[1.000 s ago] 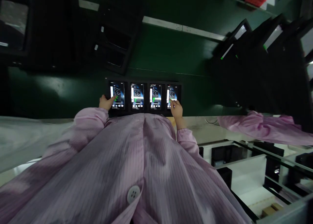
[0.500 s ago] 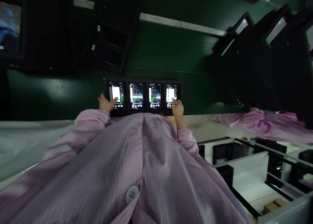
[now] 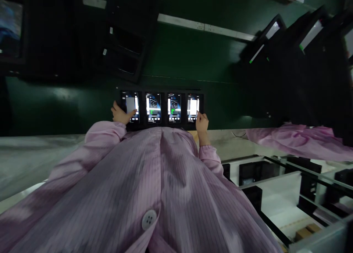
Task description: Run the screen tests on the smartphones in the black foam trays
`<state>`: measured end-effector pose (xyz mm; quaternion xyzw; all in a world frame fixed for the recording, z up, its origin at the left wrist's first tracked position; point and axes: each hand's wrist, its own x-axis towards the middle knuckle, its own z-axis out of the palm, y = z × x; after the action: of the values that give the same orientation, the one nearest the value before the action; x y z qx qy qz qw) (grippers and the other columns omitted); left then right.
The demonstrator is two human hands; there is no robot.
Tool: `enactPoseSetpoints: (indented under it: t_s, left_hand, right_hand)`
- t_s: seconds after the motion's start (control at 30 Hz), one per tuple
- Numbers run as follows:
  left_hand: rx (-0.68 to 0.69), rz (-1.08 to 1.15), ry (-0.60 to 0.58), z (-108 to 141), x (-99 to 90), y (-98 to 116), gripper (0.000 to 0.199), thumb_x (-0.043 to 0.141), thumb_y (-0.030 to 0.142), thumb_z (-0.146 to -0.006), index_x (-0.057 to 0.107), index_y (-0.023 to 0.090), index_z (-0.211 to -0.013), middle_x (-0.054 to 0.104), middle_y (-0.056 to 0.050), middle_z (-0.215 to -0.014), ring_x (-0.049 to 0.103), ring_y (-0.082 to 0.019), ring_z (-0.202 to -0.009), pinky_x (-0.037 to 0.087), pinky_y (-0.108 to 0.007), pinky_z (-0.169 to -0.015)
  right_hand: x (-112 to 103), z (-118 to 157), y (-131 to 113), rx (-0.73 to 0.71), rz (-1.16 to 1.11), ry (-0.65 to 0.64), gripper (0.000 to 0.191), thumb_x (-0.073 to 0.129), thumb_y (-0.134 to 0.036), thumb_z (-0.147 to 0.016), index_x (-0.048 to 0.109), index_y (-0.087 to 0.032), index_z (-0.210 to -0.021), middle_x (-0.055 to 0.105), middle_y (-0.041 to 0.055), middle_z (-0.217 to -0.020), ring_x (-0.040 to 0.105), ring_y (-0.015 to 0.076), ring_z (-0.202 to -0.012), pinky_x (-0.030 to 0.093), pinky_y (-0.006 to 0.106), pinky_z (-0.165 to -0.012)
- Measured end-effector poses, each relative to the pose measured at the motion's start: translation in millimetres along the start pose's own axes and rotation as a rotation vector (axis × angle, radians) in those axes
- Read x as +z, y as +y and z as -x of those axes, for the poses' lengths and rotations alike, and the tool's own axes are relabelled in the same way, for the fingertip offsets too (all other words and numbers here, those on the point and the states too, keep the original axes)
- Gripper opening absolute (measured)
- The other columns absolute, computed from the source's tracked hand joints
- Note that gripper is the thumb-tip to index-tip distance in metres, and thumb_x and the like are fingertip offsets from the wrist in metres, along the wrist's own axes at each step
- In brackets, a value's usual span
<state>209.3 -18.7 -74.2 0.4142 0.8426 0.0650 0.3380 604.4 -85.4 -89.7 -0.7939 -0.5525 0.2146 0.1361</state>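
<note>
Several lit phones lie in a row in a black tray [image 3: 163, 89] at the near edge of the green table. My left hand [image 3: 121, 114] is at the tray's left end, thumb on the screen of the leftmost phone [image 3: 130, 103] and fingers spread at the tray's edge. My right hand [image 3: 202, 122] has its index finger at the lower right of the rightmost phone [image 3: 193, 104], its other fingers curled and holding nothing visible. Between the hands lie a second phone [image 3: 153, 107] and a third phone [image 3: 174, 107], both showing dark screens with green marks.
Another black tray [image 3: 124, 43] with dark devices lies beyond, at the upper left. Dark stacked trays [image 3: 275, 76] stand on the right. Pink cloth [image 3: 300, 139] hangs at the right table edge, above a white partitioned cart [image 3: 281, 190].
My left thumb has slid right across the leftmost phone, and its white panel has shifted and greyed. My right fingertip has moved slightly right on the rightmost phone.
</note>
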Motion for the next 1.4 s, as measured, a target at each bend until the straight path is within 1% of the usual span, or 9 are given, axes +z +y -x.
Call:
enactPoseSetpoints:
  t_s: [0.07, 0.17, 0.23, 0.33, 0.47, 0.6, 1.0, 1.13, 1.4]
  left_hand:
    - [-0.078, 0.000, -0.022, 5.1, -1.0, 7.2, 0.126, 0.093, 0.034, -0.069, 0.021, 0.002, -0.167, 0.043, -0.036, -0.157, 0.036, -0.052, -0.161, 0.035, -0.069, -0.127]
    - [-0.096, 0.072, -0.035, 7.6, -4.4, 11.3, 0.115, 0.087, 0.033, -0.079, 0.021, 0.001, -0.167, 0.042, -0.035, -0.159, 0.031, -0.045, -0.165, 0.033, -0.061, -0.131]
    - [-0.097, 0.117, -0.021, 5.7, -6.3, 9.5, 0.105, 0.082, 0.030, -0.083, 0.024, -0.002, -0.165, 0.043, -0.035, -0.159, 0.033, -0.042, -0.165, 0.032, -0.056, -0.133]
    - [-0.117, 0.121, 0.006, 3.0, -7.4, 6.8, 0.098, 0.081, 0.024, -0.082, 0.031, 0.002, -0.163, 0.045, -0.034, -0.159, 0.042, -0.042, -0.160, 0.032, -0.059, -0.132]
    - [-0.107, 0.067, -0.032, 5.6, -6.7, 9.7, 0.112, 0.089, 0.029, -0.075, 0.027, 0.004, -0.165, 0.043, -0.034, -0.159, 0.040, -0.045, -0.160, 0.035, -0.060, -0.130]
    - [-0.094, 0.059, -0.056, 7.8, -6.0, 9.7, 0.123, 0.092, 0.037, -0.071, 0.022, -0.001, -0.165, 0.041, -0.038, -0.159, 0.034, -0.048, -0.163, 0.035, -0.059, -0.130]
    - [-0.065, 0.177, -0.040, -2.8, -4.9, -2.8, 0.099, 0.081, 0.027, -0.080, 0.031, 0.000, -0.161, 0.045, -0.032, -0.159, 0.032, -0.036, -0.165, 0.029, -0.047, -0.134]
    - [-0.087, 0.194, -0.031, -7.3, -2.3, -6.2, 0.087, 0.075, 0.025, -0.082, 0.037, 0.003, -0.157, 0.050, -0.029, -0.154, 0.035, -0.035, -0.163, 0.030, -0.047, -0.134]
    - [-0.078, 0.202, -0.053, -12.0, -0.1, -12.4, 0.086, 0.074, 0.028, -0.082, 0.037, 0.007, -0.156, 0.050, -0.026, -0.154, 0.042, -0.036, -0.158, 0.030, -0.051, -0.133]
  right_hand:
    - [-2.2, -0.3, 1.0, 0.017, -0.003, 0.029, 0.049, 0.039, -0.030, -0.111, 0.083, -0.018, -0.130, 0.069, 0.0115, -0.099, 0.070, 0.0232, -0.093, 0.055, 0.032, -0.087]
    - [-3.7, -0.2, -0.5, -0.031, -0.008, -0.006, 0.046, 0.042, -0.030, -0.111, 0.082, -0.020, -0.132, 0.071, 0.0110, -0.103, 0.071, 0.0220, -0.094, 0.054, 0.030, -0.086]
    - [-2.6, 0.0, -2.2, -0.069, -0.010, -0.050, 0.044, 0.044, -0.031, -0.111, 0.081, -0.022, -0.134, 0.071, 0.0093, -0.101, 0.071, 0.0205, -0.091, 0.054, 0.028, -0.082]
    - [0.2, 0.0, -1.8, -0.073, -0.003, -0.074, 0.044, 0.044, -0.032, -0.112, 0.080, -0.023, -0.135, 0.073, 0.0092, -0.100, 0.072, 0.0208, -0.090, 0.054, 0.028, -0.081]
    - [0.7, -0.1, 3.9, -0.005, 0.015, 0.024, 0.050, 0.037, -0.034, -0.113, 0.081, -0.019, -0.132, 0.076, 0.0133, -0.104, 0.073, 0.0238, -0.096, 0.056, 0.032, -0.085]
    - [-0.9, 0.5, 4.3, -0.064, -0.011, 0.020, 0.051, 0.036, -0.037, -0.114, 0.080, -0.022, -0.135, 0.077, 0.0129, -0.106, 0.072, 0.0237, -0.097, 0.056, 0.033, -0.088]
    - [-0.1, -3.4, -10.8, -0.075, 0.025, -0.063, 0.046, 0.041, -0.034, -0.113, 0.081, -0.024, -0.135, 0.075, 0.0116, -0.107, 0.072, 0.0229, -0.095, 0.055, 0.030, -0.084]
    - [3.9, -2.9, -31.8, -0.171, 0.006, -0.085, 0.046, 0.040, -0.035, -0.115, 0.079, -0.024, -0.137, 0.076, 0.0124, -0.110, 0.073, 0.0238, -0.100, 0.055, 0.032, -0.089]
    - [25.5, -3.3, -99.1, -0.299, 0.108, -0.349, 0.041, 0.050, -0.040, -0.114, 0.073, -0.031, -0.147, 0.077, 0.0088, -0.113, 0.074, 0.0234, -0.096, 0.052, 0.028, -0.077]
